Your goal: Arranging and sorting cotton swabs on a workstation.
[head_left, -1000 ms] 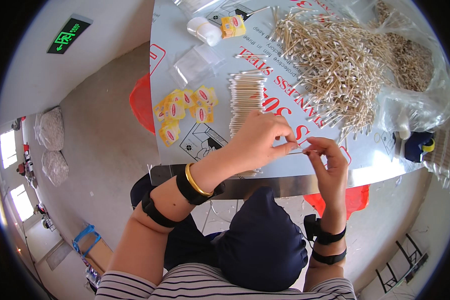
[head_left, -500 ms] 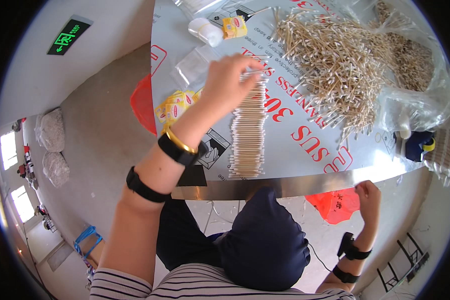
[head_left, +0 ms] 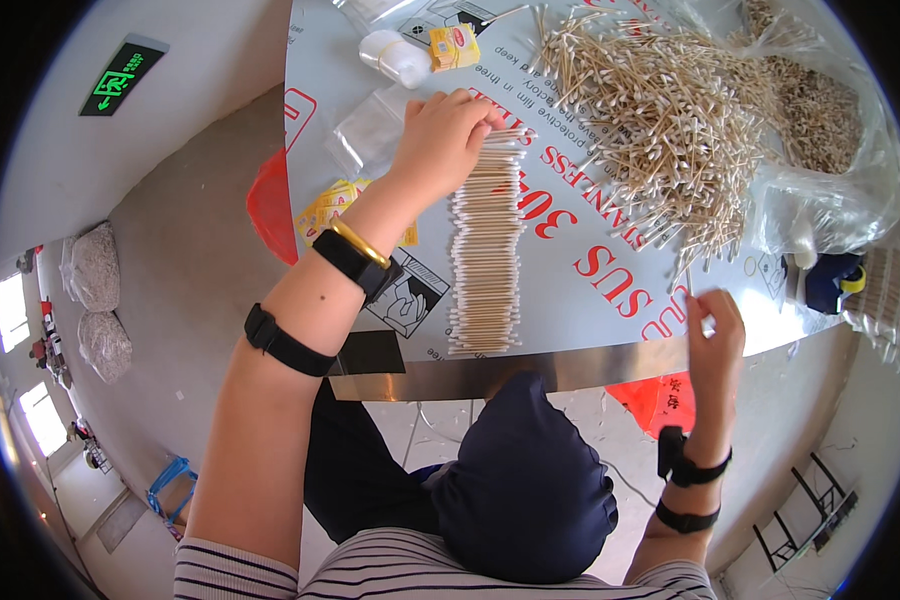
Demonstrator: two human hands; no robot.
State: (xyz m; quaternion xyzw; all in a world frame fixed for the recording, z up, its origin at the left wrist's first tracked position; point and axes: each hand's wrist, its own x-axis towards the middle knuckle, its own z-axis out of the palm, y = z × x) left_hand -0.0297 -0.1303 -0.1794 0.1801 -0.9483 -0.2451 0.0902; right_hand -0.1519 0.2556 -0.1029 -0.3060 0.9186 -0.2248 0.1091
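Observation:
A long row of cotton swabs (head_left: 486, 255) lies side by side on the table, running from near its front edge to my left hand (head_left: 445, 140). The fingers of that hand are curled closed over the far end of the row, on a few slightly skewed swabs; its fingertips are partly hidden. My right hand (head_left: 716, 330) is raised over the front edge of the table, just below a large loose heap of cotton swabs (head_left: 660, 140). Its fingers are pinched together with a small white spot between them, too small to name. A single swab sticks out of the heap close to those fingers.
Left of the row lie yellow packets (head_left: 330, 210), a clear plastic bag (head_left: 370, 130), a white roll (head_left: 395, 58) and a yellow box (head_left: 454, 47). A clear bag with more swabs (head_left: 820, 120) lies at the far right. A dark tape roll (head_left: 832, 285) sits at the right edge.
My right hand has risen from below the table edge to beside the swab heap. My left hand has shifted slightly left and its fingers have curled in. The whole view has moved a little.

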